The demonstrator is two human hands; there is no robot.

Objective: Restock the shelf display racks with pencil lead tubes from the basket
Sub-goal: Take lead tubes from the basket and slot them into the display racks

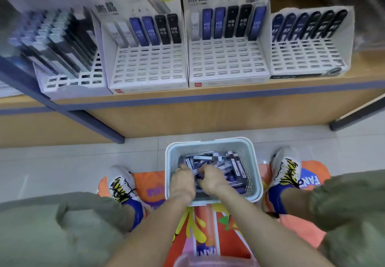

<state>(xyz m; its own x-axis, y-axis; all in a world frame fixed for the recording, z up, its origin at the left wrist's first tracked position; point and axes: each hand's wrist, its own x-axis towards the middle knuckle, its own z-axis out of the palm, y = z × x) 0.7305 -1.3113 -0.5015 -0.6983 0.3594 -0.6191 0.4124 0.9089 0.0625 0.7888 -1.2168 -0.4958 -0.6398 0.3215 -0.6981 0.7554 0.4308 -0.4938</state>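
Fingers [200, 176] among tubes [227, 162], inside basket [210, 141] rim

Arms: 2 bare forearms, no sleeves, no watch or bracelet showing.
Left hand [181, 178]: a ring on 1 finger.
Right hand [209, 178]: bare.
Legs: olive-green shorts [62, 231] with creased fabric, ending at the knees.
Socks: bright blue, showing above both shoe collars.
Shoes [121, 183]: 2 pale grey sneakers with yellow patches and scribbled black line markings over the laces.
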